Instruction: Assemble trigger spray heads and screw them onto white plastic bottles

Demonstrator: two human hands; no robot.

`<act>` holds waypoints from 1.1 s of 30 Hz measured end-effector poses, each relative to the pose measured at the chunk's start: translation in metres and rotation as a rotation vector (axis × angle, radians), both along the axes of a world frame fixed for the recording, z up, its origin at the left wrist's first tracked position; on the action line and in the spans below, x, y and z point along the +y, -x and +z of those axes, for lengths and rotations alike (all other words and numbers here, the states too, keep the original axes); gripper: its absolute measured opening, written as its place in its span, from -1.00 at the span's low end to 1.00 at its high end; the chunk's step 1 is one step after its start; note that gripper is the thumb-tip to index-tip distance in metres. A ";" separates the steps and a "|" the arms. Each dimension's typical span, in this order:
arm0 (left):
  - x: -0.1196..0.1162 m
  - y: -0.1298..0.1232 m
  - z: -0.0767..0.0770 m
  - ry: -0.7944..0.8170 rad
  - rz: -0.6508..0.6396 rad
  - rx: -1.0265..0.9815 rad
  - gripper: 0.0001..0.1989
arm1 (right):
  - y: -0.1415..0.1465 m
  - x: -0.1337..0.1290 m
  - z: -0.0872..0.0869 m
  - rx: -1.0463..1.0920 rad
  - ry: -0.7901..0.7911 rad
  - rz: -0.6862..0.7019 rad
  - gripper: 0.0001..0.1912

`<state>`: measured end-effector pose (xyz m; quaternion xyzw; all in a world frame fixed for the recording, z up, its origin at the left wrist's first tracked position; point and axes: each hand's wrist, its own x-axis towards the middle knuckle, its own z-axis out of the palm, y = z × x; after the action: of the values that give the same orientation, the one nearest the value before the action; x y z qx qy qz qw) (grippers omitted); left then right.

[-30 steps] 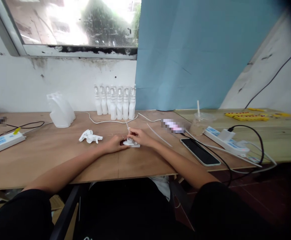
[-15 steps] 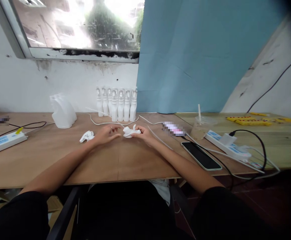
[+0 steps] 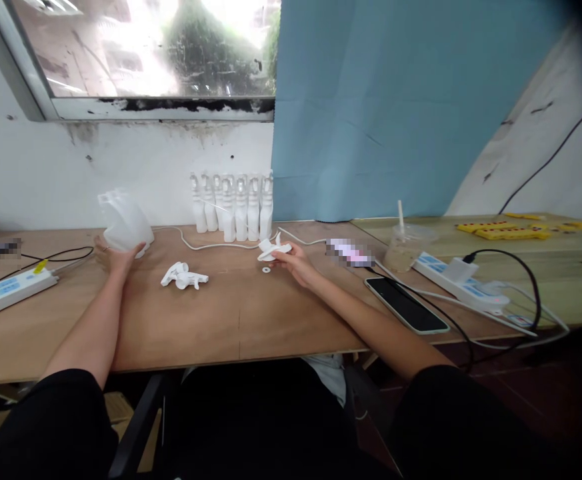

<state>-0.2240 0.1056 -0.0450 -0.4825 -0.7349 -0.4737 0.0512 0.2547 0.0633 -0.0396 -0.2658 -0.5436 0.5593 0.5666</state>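
My left hand [image 3: 119, 256] is wrapped round the lower part of a translucent white plastic bottle [image 3: 127, 223] at the back left; it leans slightly, and some fingers are hidden behind it. In my right hand [image 3: 295, 263] is a white spray trigger head [image 3: 272, 249], pinched between thumb and fingers above the table. A small white ring [image 3: 266, 270] lies on the wood just below it. Between my two hands rest white trigger heads [image 3: 185, 276], lying close together. Several white spray bottles [image 3: 241, 213] stand upright against the wall.
A power strip [image 3: 11, 290] lies at the left edge, another [image 3: 458, 283] at the right with cables. A dark-screened phone [image 3: 405, 305], a lit, blurred-out device [image 3: 349, 253], a cup with a straw [image 3: 401, 248] and yellow strips [image 3: 511, 230] are on the right.
My left hand has moved left from beside the right hand to the translucent bottle, which now tilts. More trigger head shows on the table, and the small ring has come into view.
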 end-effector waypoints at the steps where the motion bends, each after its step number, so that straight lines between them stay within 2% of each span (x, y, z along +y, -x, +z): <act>1: 0.001 0.001 0.000 0.014 0.029 -0.073 0.15 | 0.000 0.000 0.000 -0.003 0.006 -0.003 -0.63; 3: 0.003 -0.001 0.002 0.010 0.116 -0.221 0.18 | 0.000 0.000 0.001 -0.004 0.019 -0.013 -0.63; 7: 0.002 -0.004 0.004 -0.042 0.070 -0.171 0.04 | -0.004 0.004 0.005 0.006 0.029 -0.046 -0.64; 11: -0.005 -0.012 0.006 -0.137 -0.003 0.045 -0.04 | -0.012 0.010 0.007 0.050 0.035 -0.105 -0.61; 15: -0.012 -0.038 0.021 -0.245 -0.183 0.415 -0.04 | -0.022 0.017 0.011 0.128 0.018 -0.191 -0.65; 18: -0.014 -0.066 0.032 -0.223 -0.345 0.638 -0.12 | -0.033 0.024 0.015 0.195 -0.008 -0.281 -0.69; 22: -0.013 -0.093 0.033 -0.184 -0.511 0.822 -0.19 | -0.052 0.033 0.018 0.297 -0.001 -0.444 -0.72; 27: -0.013 -0.097 0.030 -0.150 -0.520 0.853 -0.20 | -0.074 0.041 0.018 0.377 0.050 -0.546 -0.74; 33: -0.016 -0.096 0.032 -0.111 -0.510 0.823 -0.20 | -0.075 0.041 0.017 0.322 0.042 -0.524 -0.74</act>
<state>-0.1276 0.0900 -0.0130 -0.7910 -0.4855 -0.2798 0.2456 0.3296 0.1047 -0.0229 -0.3164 -0.3483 0.4402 0.7647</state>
